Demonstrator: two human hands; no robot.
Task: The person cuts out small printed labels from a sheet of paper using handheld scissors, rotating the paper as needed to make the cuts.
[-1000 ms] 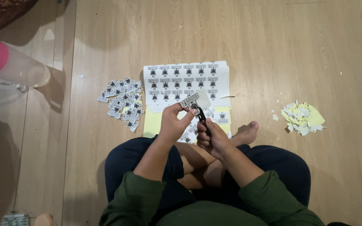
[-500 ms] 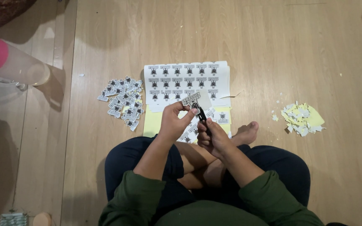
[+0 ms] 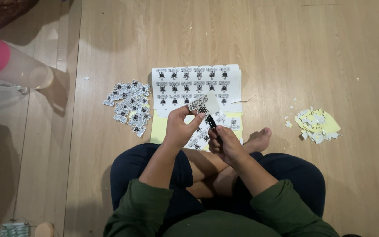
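A small white paper strip printed with black figures [image 3: 203, 104] is pinched in the left hand [image 3: 180, 129] fingers above the white printed sheet [image 3: 196, 83] on the wooden floor, while black-handled scissors [image 3: 211, 123] are gripped by the right hand [image 3: 227, 142].

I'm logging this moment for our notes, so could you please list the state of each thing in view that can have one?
Left hand: pinching a small printed sticker piece.
Right hand: closed around dark scissors, blades at the piece.
Sticker sheets: stacked flat on the floor, uncut.
Cut stickers: loose pile.
Scraps: loose heap, apart to the right.
Pink-capped bottle: lying on its side.
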